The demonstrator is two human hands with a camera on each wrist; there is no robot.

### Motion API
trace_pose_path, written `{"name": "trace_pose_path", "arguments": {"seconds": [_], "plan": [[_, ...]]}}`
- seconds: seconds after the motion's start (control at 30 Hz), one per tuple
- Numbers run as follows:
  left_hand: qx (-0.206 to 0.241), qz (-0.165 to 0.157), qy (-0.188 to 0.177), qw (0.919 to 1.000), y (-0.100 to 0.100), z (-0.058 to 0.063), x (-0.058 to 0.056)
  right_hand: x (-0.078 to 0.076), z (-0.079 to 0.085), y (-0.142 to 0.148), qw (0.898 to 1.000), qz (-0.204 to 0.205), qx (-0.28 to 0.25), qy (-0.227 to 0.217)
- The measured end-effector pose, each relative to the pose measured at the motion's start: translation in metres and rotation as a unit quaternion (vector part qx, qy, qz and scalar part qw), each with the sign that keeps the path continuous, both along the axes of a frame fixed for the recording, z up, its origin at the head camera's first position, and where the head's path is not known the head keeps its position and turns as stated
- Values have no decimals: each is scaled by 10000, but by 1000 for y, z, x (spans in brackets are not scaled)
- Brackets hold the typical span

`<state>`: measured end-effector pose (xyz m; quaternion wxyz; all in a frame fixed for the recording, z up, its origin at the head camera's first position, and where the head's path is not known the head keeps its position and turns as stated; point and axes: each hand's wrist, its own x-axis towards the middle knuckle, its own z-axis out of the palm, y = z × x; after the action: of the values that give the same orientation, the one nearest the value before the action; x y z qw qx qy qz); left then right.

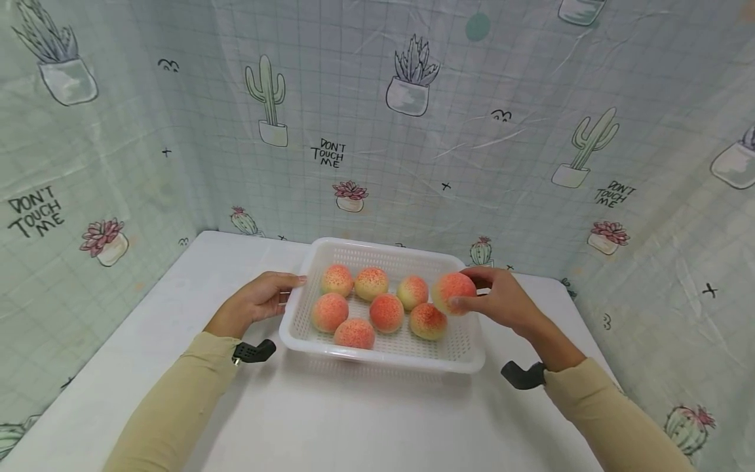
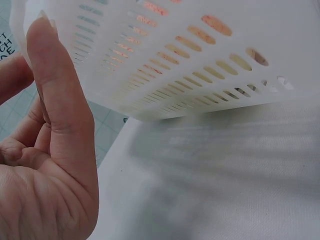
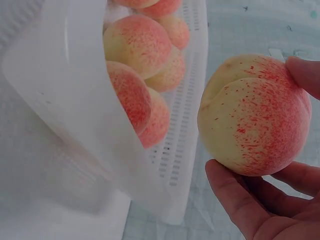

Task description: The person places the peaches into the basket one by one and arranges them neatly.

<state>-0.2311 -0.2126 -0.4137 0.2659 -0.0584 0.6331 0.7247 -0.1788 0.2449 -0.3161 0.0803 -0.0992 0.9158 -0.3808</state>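
Note:
A white plastic basket [image 1: 377,357] with slotted walls holds several peaches [image 1: 387,313], yellow with red blush. At its left end my left hand [image 1: 259,303] grips the rim, thumb along the wall in the left wrist view and the other fingers partly hidden behind it. Over the basket's right end, my right hand [image 1: 501,300] holds one peach [image 3: 255,115] between thumb and fingertips. That peach is raised above the others and overlaps the right rim in the head view. Its yellow side and crease show in the right wrist view.
The basket stands on a white-covered table [image 1: 354,419] near its back edge. Behind and at both sides hangs a pale curtain [image 1: 366,144] printed with cacti and lettering. Black wrist-worn devices [image 1: 523,375] sit below both hands.

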Motion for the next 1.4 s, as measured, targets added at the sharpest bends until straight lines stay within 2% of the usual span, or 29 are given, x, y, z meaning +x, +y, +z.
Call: {"name": "trace_pose_path", "arguments": {"seconds": [0.4, 0.73, 0.97, 1.4], "plan": [[-28, -8, 30, 10000, 0, 1, 2, 4, 2, -18, 9988, 465, -117, -41], [-48, 21, 29, 10000, 1, 0, 2, 7, 0, -33, 9982, 574, 19, -198], [-33, 162, -95, 9998, 1, 0, 0, 9, 2, -40, 9969, 770, -88, -139], [-45, 23, 28, 10000, 2, 2, 2, 8, -2, -52, 9938, 1083, -96, 214]]}}
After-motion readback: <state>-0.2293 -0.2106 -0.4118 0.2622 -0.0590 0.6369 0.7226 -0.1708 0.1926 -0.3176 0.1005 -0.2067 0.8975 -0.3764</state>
